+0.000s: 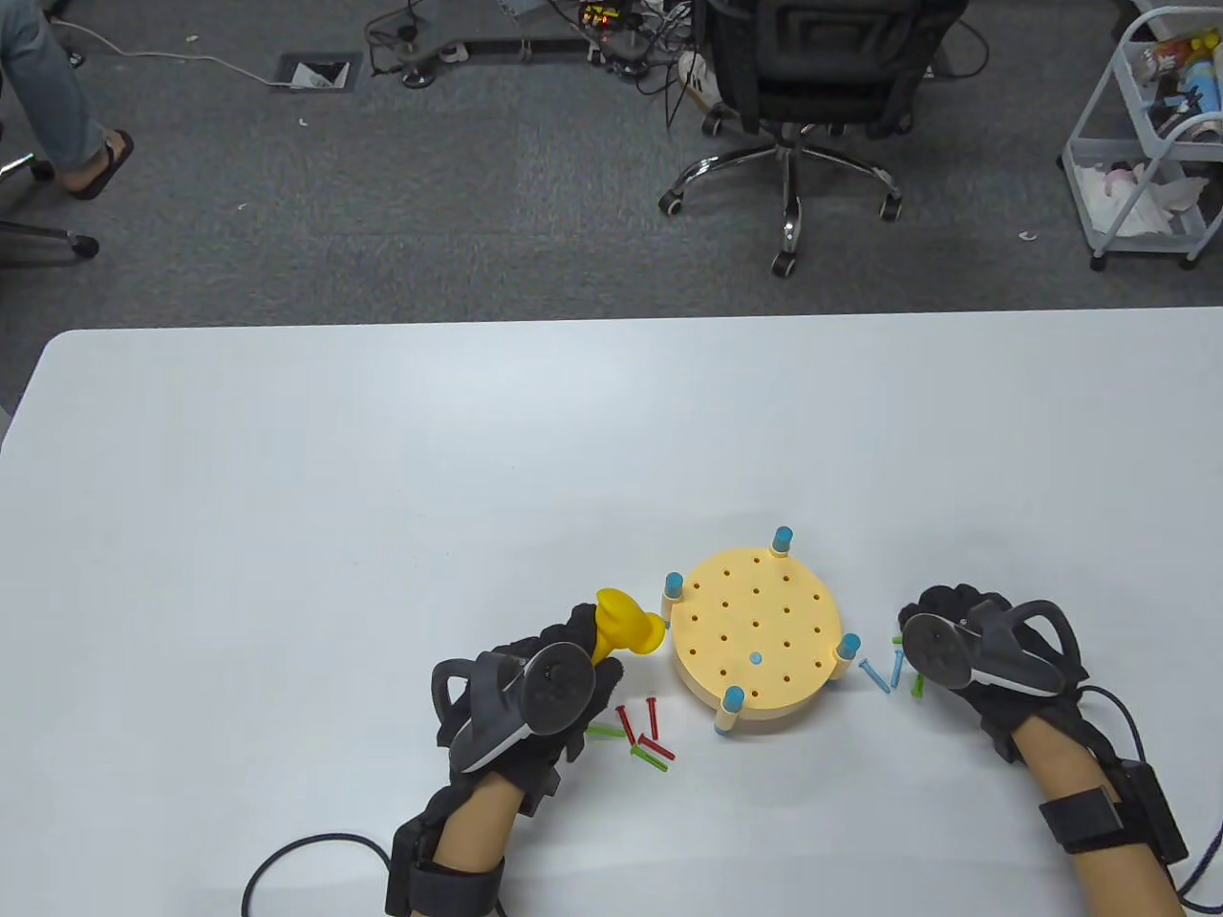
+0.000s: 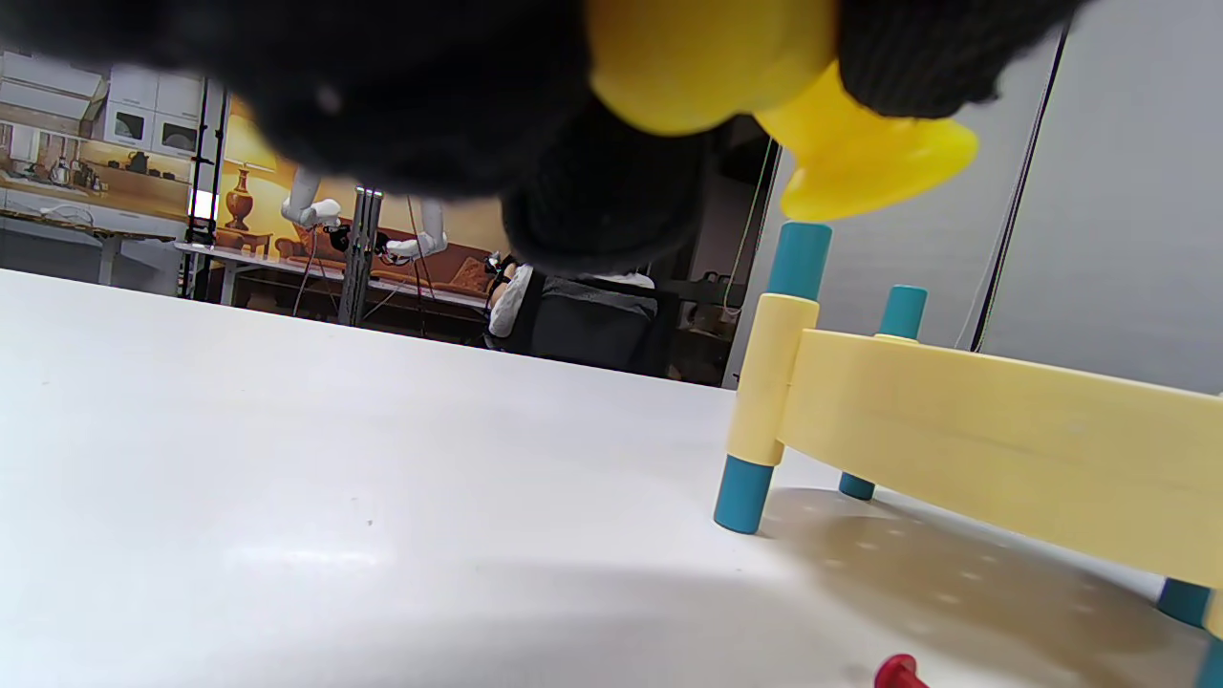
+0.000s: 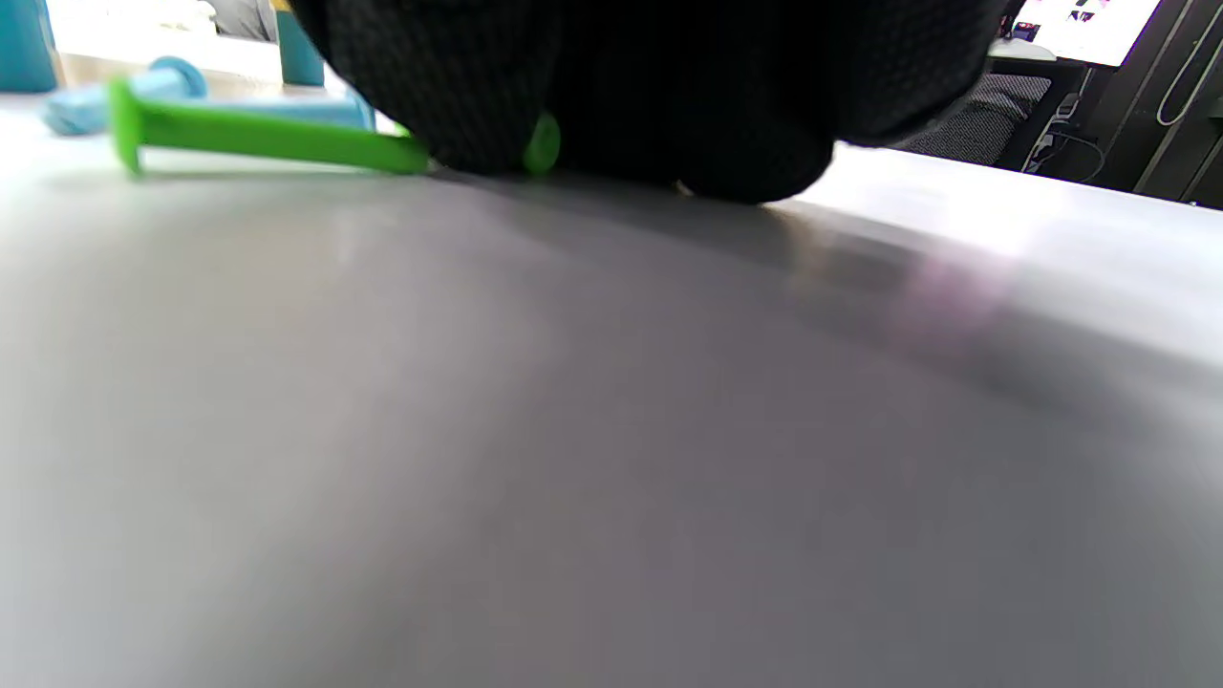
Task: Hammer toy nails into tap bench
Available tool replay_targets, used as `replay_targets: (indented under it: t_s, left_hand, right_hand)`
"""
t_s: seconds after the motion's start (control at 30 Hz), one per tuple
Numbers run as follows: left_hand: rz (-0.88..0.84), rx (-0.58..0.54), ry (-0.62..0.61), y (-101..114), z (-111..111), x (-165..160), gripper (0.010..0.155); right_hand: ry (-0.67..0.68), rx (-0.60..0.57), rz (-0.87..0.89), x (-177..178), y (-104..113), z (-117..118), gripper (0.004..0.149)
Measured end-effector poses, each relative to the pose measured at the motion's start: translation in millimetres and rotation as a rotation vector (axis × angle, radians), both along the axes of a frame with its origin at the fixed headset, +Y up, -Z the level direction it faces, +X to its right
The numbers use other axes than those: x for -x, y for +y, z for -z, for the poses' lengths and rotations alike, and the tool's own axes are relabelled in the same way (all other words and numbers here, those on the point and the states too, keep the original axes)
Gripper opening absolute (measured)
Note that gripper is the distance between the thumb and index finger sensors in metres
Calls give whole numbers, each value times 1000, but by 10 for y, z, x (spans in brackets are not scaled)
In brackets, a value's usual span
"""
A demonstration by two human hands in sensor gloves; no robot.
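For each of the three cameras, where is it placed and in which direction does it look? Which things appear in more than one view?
Table view: above, looking down at the white table; shows the left hand gripping the yellow hammer, the right hand, and both forearms.
Left wrist view: low near the tabletop, looking sideways at the tap bench; gloved fingers on top.
Right wrist view: just above the tabletop, facing a green nail; the glove fills the top.
Shared: hammer and bench in table and left wrist views; green nail in table and right wrist views.

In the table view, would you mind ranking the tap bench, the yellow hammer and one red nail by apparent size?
1. Tap bench.
2. Yellow hammer, though the left hand gripping it hides part.
3. Red nail, clearly smallest.
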State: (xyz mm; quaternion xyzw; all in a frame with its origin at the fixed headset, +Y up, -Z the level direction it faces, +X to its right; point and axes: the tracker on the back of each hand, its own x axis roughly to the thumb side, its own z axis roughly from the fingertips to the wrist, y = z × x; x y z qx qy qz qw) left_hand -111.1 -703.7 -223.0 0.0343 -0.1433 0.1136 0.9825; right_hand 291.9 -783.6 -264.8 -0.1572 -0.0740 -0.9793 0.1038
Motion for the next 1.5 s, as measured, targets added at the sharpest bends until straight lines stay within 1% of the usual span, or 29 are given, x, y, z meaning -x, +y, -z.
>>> replay_targets:
  t_s: [0.13,0.2,0.27,0.37,0.43,0.5,0.53,0.57,0.6,0.67,0.7,0.73,0.77,0.83,0.9,0.93,0.97,1.07,1.23,1.5]
  left_hand:
    - [1,5,-1,-5,2,-1,67]
    - [0,4,-4,-4,3,-4,67]
    - [1,3,-12,-3,4,-13,67]
    - [6,2,-22,-1,2,-32,67]
    - [10,2,-26,0,2,-38,67]
    - [10,-1,-28,4,-1,-38,67]
    - [10,-2,-28,3,0,-37,67]
    - [9,-1,-28,-1,2,-35,67]
    - [9,1,-29,-4,3,-35,67]
    - [13,11,-30,-22,12,-38,67]
    - [16,17,-33,-31,15,-41,67]
    - [17,18,-34,-33,16,-41,67]
    - [19,19,-35,-37,16,-44,67]
    - [23,18,-39,-36,12,-48,67]
    - [25,15,-42,-35,9,-53,67]
    - [27,12,-44,-31,5,-56,67]
    - [29,9,-45,-27,3,-58,67]
    - [35,3,-48,-23,1,-59,67]
    - [38,-3,-56,-24,1,-60,67]
    - [43,-4,-63,-30,2,-65,67]
  right_hand:
    - [-24,19,-49,-4,-26,22,42]
    - [-37,-28,7,-56,21,20,42]
    - [-43,-111,99,-122,99,5,42]
    - [-42,-227,325,-182,220,-48,42]
    - [-47,-277,383,-158,343,-103,41]
    - [-28,-365,441,-63,560,-204,40]
    - [-14,-375,466,-13,648,-239,40]
    - [9,-381,505,66,762,-285,40]
    - [26,-373,527,123,828,-308,40]
    - [98,-303,560,341,1013,-347,40]
    - [142,-218,532,503,1094,-346,40]
    - [157,-189,506,581,1124,-343,40]
    - [188,-145,428,739,1173,-333,40]
    - [239,-121,240,1018,1225,-315,40]
    - [272,-133,112,1182,1234,-292,41]
    - [288,-124,23,1302,1220,-266,41]
    - [297,-109,-19,1377,1200,-247,41]
    - [302,-70,-64,1512,1145,-203,40]
    - [307,-58,-184,1615,1039,-157,40]
    - [311,-30,-221,1679,952,-130,41]
